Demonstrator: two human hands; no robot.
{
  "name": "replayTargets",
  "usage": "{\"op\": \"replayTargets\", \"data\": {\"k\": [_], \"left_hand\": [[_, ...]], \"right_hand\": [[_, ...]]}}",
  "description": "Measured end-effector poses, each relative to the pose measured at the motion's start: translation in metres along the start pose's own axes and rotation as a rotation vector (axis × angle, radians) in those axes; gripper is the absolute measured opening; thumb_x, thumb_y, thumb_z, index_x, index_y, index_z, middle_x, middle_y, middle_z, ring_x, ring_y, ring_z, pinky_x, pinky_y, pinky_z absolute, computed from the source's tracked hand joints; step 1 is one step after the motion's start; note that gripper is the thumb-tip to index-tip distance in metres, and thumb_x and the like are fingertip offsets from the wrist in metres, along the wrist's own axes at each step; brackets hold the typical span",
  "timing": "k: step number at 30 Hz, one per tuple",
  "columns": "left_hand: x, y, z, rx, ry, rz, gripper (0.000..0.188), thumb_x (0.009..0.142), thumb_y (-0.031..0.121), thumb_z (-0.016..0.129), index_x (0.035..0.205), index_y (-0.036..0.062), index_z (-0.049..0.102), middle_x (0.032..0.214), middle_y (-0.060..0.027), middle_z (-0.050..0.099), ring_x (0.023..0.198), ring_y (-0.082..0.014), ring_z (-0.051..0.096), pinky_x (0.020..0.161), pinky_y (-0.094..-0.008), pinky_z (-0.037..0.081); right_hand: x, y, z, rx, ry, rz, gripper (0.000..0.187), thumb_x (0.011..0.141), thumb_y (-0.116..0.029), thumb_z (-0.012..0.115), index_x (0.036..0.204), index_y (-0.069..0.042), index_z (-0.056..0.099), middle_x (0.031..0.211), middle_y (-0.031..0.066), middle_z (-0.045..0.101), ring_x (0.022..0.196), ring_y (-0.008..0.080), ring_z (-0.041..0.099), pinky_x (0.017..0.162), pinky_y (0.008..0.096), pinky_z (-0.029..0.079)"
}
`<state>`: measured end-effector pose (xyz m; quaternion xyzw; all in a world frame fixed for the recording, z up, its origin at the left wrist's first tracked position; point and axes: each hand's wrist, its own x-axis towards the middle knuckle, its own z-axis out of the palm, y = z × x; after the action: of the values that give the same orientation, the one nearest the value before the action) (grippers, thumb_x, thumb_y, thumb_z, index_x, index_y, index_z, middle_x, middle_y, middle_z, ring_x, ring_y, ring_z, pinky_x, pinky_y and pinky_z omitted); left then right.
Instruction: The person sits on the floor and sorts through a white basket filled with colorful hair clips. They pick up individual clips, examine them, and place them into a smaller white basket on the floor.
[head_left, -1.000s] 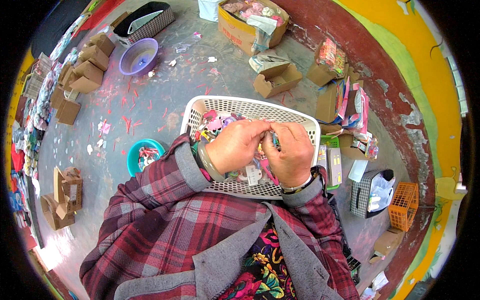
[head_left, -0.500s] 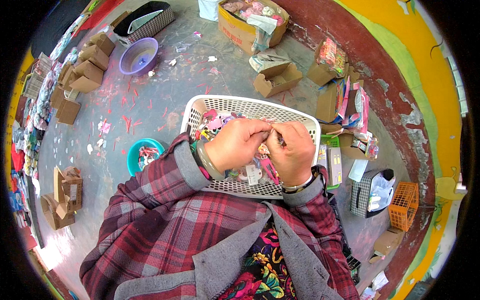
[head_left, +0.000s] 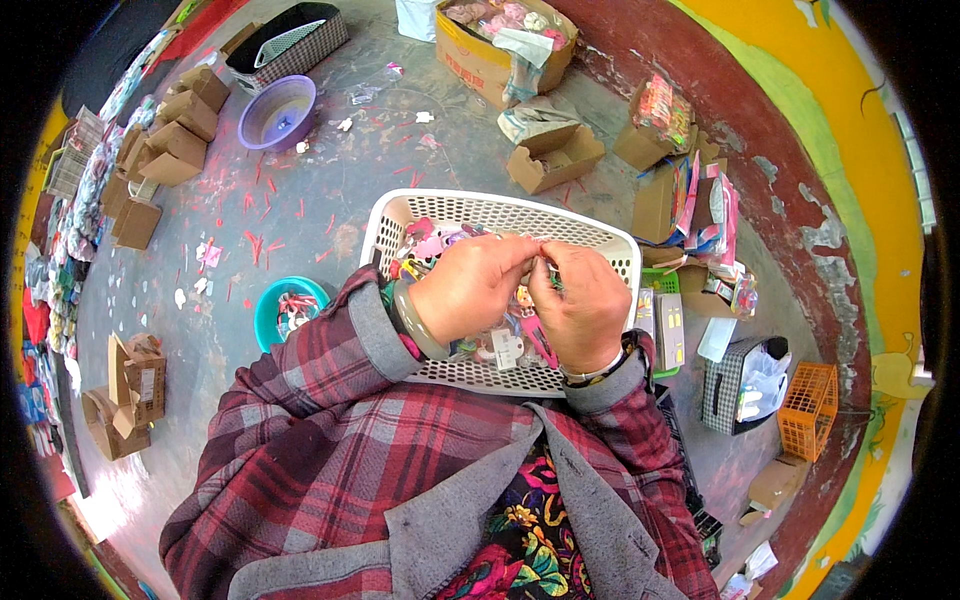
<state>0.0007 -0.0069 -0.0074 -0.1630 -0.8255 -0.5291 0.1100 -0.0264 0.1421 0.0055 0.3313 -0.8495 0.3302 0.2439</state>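
My left hand [head_left: 470, 285] and my right hand [head_left: 583, 305] meet above a white perforated plastic basket [head_left: 480, 379]. Both are closed, thumbs and forefingers pinched tip to tip. Whatever sits between the fingertips is too small and too covered to name. Below and between the hands lie small colourful trinkets, among them a pink figure [head_left: 428, 243] near the far left corner, a white tag [head_left: 507, 349] and a bright pink strip [head_left: 541, 343]. My hands hide much of the basket's contents.
A teal bowl [head_left: 262, 318] of small pieces stands left of the basket, a purple basin [head_left: 303, 100] farther off. Cardboard boxes [head_left: 556, 160] lie ahead and to the right. At right are a checkered bin [head_left: 718, 385] and an orange crate [head_left: 808, 405]. Red scraps [head_left: 255, 247] litter the floor.
The fingers of my right hand have shifted slightly, its thumb now closer against the forefinger. The pinched fingertips stay together over the basket, which has not moved.
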Motion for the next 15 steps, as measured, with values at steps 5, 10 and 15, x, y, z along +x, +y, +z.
{"op": "replayTargets", "data": {"k": [5,10,15], "left_hand": [[-0.0003,0.0043,-0.0046,0.050,-0.051,-0.015,0.016,0.082,0.004,0.054,0.097,0.0016,0.059,0.085,-0.0159,0.061,0.077,-0.0312,0.061,0.066,-0.0334,0.048],[0.0015,0.0087,-0.0030,-0.045,0.022,-0.021,0.015,0.081,0.004,0.053,0.094,-0.0006,0.060,0.077,-0.0170,0.060,0.068,-0.0335,0.059,0.058,-0.0382,0.047],[0.0009,0.0052,-0.0020,-0.067,0.038,-0.027,0.017,0.081,0.004,0.053,0.096,-0.0004,0.061,0.079,-0.0172,0.061,0.069,-0.0324,0.060,0.059,-0.0362,0.047]], "right_hand": [[0.0005,-0.0003,-0.0007,0.002,0.019,-0.008,0.015,0.069,-0.003,0.064,0.084,-0.004,0.060,0.078,0.0097,0.063,0.068,0.0250,0.061,0.060,0.0332,0.049],[-0.0019,-0.0007,-0.0009,0.096,0.017,0.066,0.014,0.070,-0.002,0.063,0.083,-0.005,0.059,0.077,0.0100,0.063,0.066,0.0253,0.061,0.057,0.0325,0.048],[-0.0010,-0.0029,-0.0039,0.139,-0.040,0.136,0.015,0.070,-0.001,0.063,0.083,-0.005,0.058,0.078,0.0105,0.063,0.066,0.0256,0.061,0.057,0.0326,0.048]]}}
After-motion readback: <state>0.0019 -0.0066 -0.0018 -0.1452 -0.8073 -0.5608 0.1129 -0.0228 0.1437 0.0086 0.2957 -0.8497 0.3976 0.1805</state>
